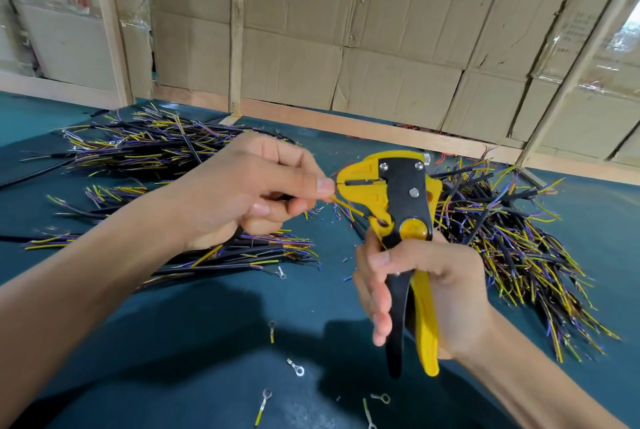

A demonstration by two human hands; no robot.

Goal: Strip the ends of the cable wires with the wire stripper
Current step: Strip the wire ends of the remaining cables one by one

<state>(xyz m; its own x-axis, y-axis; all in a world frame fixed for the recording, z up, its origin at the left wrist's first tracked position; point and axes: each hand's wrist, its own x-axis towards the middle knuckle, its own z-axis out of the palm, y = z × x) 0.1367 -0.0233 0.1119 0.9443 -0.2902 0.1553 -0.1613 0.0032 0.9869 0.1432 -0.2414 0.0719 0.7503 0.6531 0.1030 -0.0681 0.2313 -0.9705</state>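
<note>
My right hand grips the handles of a yellow and black wire stripper, held upright above the table with its jaws facing left. My left hand pinches a cable's thin wires between thumb and fingers right at the jaw mouth. One yellow wire of that cable slants down under the jaws; most of the cable is hidden by my fingers. The jaws look nearly closed.
Heaps of black cables with yellow, purple and blue wires lie at the left, under my left hand and at the right. Loose ring terminals and insulation scraps dot the teal table. Cardboard wall behind.
</note>
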